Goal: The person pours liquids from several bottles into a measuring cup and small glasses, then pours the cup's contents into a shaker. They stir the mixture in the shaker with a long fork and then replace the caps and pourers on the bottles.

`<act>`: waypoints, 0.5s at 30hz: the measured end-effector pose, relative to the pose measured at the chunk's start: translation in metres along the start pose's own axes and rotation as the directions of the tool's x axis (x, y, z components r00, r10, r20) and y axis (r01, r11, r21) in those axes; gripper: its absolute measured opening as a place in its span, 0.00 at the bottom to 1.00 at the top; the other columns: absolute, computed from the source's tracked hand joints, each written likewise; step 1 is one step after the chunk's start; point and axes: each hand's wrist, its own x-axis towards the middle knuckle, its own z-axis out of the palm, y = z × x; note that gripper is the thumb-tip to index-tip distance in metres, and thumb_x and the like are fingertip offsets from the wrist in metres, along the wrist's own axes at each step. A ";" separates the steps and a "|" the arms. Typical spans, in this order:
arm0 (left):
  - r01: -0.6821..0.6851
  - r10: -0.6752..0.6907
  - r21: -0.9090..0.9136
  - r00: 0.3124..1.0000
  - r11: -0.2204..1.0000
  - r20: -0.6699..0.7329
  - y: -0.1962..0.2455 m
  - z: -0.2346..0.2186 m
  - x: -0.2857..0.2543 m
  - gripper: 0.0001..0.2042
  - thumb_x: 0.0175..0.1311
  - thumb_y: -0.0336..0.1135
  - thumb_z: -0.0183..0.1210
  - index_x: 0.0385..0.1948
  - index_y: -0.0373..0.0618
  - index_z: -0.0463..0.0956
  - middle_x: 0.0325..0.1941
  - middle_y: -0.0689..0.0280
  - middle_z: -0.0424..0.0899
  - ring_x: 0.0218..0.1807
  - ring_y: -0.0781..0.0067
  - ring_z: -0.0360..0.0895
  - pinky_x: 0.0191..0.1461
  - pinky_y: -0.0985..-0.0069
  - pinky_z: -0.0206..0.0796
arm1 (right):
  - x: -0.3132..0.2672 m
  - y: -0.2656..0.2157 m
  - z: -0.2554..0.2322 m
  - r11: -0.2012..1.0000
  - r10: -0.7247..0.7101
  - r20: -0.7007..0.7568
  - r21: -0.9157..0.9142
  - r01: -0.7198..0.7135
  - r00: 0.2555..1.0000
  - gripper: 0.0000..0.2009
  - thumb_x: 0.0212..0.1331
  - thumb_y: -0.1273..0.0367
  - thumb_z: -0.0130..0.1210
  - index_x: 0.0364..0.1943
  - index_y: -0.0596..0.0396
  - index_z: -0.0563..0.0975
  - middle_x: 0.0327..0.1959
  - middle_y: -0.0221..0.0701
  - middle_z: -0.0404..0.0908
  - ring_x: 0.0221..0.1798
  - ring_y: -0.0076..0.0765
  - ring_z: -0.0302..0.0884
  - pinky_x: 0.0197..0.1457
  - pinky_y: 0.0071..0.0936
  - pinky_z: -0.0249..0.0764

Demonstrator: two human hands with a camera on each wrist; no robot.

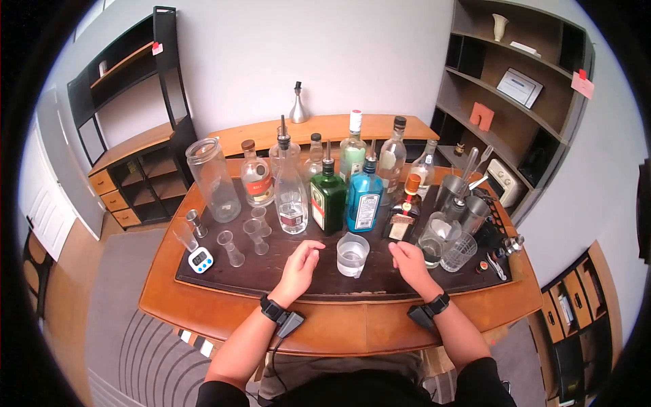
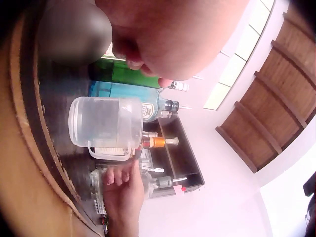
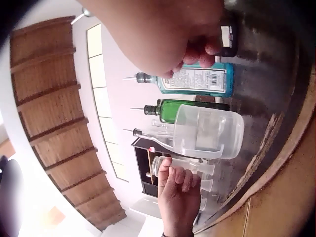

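the clear plastic jug [image 1: 352,256] stood upright on the dark mat [image 1: 326,279] (its handle faced the person, at six o'clock). the left hand [image 1: 297,271] was near it at nine, fingers loosely curled, holding nothing; the right hand [image 1: 412,268] matched it at three, empty too. i saw the blue bottle [image 1: 365,202] at twelve, the green bottle [image 1: 329,207] at eleven, and a white timer [image 1: 201,260] well past the left hand.

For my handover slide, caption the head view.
Empty left hand and right hand flank a translucent jug on a dark mat before bottles.
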 end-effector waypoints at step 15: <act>0.083 -0.082 -0.018 0.995 0.996 0.056 -0.020 -0.002 0.005 0.13 0.79 0.39 0.50 0.32 0.44 0.71 0.20 0.76 0.65 0.23 0.85 0.62 0.28 0.82 0.56 | -0.019 -0.039 -0.082 0.821 -0.541 -0.710 -0.328 0.468 0.450 0.06 0.62 0.75 0.59 0.39 0.57 0.74 0.37 0.30 0.74 0.38 0.28 0.71 0.44 0.25 0.68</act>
